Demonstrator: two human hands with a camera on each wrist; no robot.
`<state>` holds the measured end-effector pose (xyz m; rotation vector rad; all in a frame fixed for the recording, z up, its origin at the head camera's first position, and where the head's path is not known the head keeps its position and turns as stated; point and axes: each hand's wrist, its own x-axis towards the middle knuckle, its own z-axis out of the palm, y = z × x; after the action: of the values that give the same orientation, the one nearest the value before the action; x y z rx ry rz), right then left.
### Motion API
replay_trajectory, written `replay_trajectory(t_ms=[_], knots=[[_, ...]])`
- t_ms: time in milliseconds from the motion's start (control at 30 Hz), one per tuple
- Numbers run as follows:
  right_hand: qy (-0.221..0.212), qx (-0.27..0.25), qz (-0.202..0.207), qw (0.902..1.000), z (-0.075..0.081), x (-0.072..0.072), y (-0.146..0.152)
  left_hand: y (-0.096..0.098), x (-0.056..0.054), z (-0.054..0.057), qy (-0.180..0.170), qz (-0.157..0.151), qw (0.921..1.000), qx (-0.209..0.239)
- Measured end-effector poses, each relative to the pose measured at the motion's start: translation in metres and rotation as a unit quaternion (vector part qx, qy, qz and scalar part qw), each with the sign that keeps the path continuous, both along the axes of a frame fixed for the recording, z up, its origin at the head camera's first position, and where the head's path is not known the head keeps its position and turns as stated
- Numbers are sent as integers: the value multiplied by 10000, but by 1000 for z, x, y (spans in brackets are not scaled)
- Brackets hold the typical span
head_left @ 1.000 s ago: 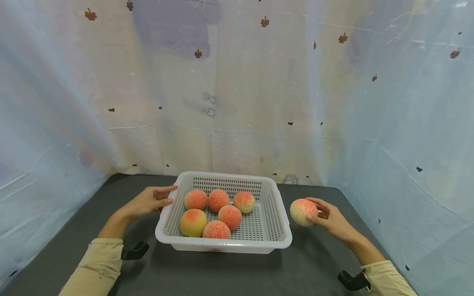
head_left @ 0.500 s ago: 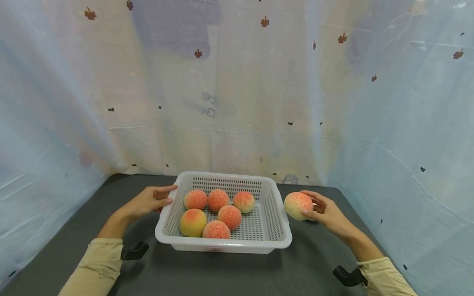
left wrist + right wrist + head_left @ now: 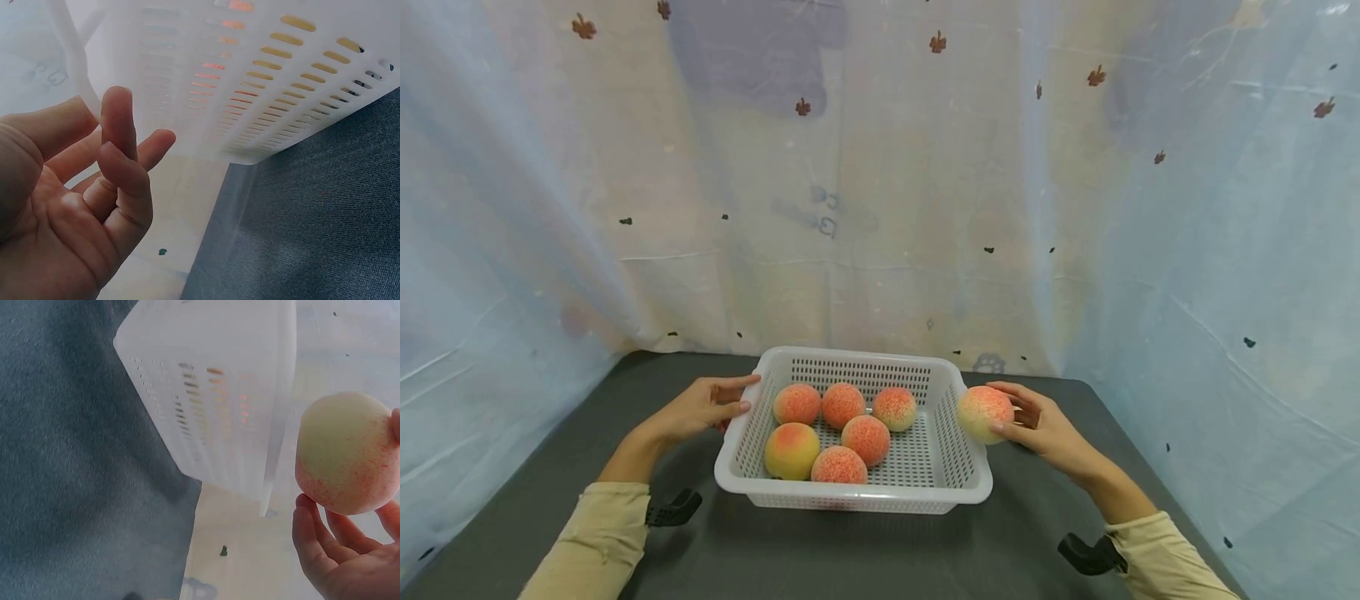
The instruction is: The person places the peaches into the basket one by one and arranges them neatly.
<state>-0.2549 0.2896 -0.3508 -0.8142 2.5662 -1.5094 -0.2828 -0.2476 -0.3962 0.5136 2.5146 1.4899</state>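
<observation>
A white plastic basket (image 3: 857, 493) with slotted walls stands on the dark table. Inside it lie several red-speckled peaches (image 3: 867, 440) and one yellower peach (image 3: 792, 452). My left hand (image 3: 700, 408) pinches the basket's left rim between thumb and fingers; the left wrist view shows the fingertips (image 3: 117, 106) at the rim. Another peach (image 3: 985, 414), pale with a red blush, is held in my right hand (image 3: 1047, 429) by the thumb and fingertips. It overlaps the basket's right rim in the head view and appears beside the rim, at its height, in the right wrist view.
A pale curtain (image 3: 895, 208) with small leaf prints hangs behind and at both sides of the table (image 3: 850, 558). A black wrist mount (image 3: 673, 508) sits at the left sleeve, another wrist mount (image 3: 1088, 554) at the right.
My right hand has carried its peach leftward and slightly up, from beside the basket to its right rim. The left hand and the basket have stayed in place.
</observation>
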Motion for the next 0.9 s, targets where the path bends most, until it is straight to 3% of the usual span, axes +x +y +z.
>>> replay_trajectory(t_ms=[500, 900], knots=[[-486, -204, 600, 9968, -3, -3, -28, 0, 0, 1, -7, 20, 10000, -38], [-446, -237, 1041, 9933, -6, -3, -59, 1, 1, 2, 8, -10, 10000, -44]])
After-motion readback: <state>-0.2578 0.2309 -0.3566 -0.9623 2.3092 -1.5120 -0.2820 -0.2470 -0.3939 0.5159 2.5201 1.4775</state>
